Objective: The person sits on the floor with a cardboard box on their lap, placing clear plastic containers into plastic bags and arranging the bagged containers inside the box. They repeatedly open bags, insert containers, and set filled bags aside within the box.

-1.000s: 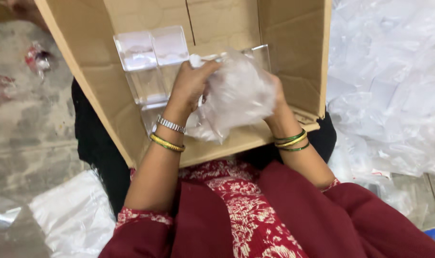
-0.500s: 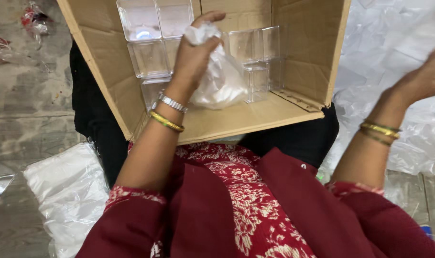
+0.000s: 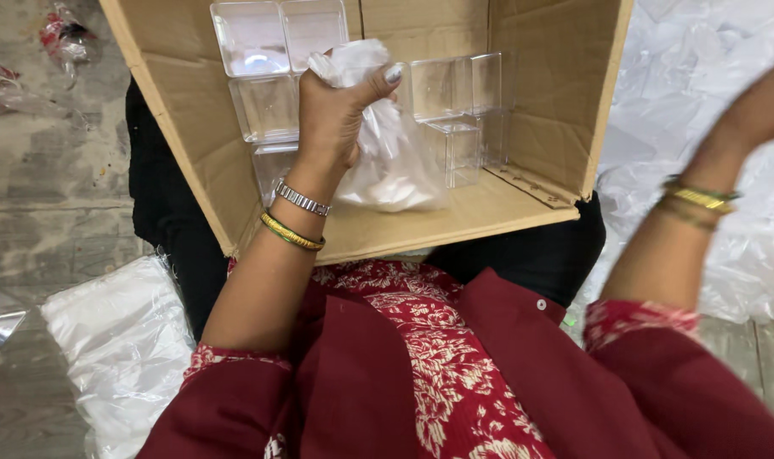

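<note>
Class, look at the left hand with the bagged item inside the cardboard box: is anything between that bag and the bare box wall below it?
Nothing visible. The left hand grips the plastic bag by its top, and it hangs over bare cardboard box wall. Clear plastic containers stand stacked to its left and right, beside the bag rather than under it.

Inside our cardboard box (image 3: 191,144), clear plastic containers (image 3: 268,85) fill the left wall and the back right, and our left hand (image 3: 332,115) with its bagged bundle (image 3: 387,161) blocks the middle. Only the box's near floor lies open.
</note>
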The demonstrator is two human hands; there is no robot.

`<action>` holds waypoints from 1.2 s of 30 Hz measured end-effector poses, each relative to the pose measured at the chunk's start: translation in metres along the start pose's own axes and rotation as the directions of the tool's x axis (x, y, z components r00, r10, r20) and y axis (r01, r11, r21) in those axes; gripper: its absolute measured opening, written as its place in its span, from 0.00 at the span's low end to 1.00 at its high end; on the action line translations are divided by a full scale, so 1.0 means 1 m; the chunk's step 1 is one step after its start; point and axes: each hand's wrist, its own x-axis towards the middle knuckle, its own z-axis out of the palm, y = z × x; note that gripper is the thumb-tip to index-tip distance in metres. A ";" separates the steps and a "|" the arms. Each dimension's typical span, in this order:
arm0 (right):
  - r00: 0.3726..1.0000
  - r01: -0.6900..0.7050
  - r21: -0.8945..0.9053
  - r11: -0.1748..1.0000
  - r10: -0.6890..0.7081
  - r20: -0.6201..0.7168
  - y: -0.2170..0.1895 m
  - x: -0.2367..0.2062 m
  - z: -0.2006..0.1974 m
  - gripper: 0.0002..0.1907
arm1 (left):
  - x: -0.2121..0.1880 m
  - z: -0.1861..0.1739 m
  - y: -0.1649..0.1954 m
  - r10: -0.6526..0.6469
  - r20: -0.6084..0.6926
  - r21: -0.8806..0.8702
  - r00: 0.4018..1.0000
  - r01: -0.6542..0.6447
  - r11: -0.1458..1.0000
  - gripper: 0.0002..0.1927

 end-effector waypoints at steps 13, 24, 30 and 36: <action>0.353 -0.809 0.376 0.451 -0.139 0.925 -0.294 -0.174 0.028 0.05 | 0.004 -0.026 0.023 0.053 -0.066 -0.018 0.996 -0.054 0.998 0.15; 0.384 -0.820 0.414 0.394 -0.156 0.910 -0.272 -0.186 0.095 0.08 | 0.026 -0.053 -0.003 0.030 -0.175 0.085 0.984 -0.015 0.996 0.06; 0.275 -0.848 0.299 0.437 -0.119 0.954 -0.287 -0.191 0.147 0.14 | 0.065 -0.063 0.007 -0.158 -0.123 -0.076 0.980 0.149 0.986 0.16; 0.085 -0.988 0.039 -0.148 -0.317 0.944 -0.293 -0.115 0.203 0.08 | 0.125 -0.099 0.005 -0.353 -0.199 0.033 0.914 0.366 0.930 0.15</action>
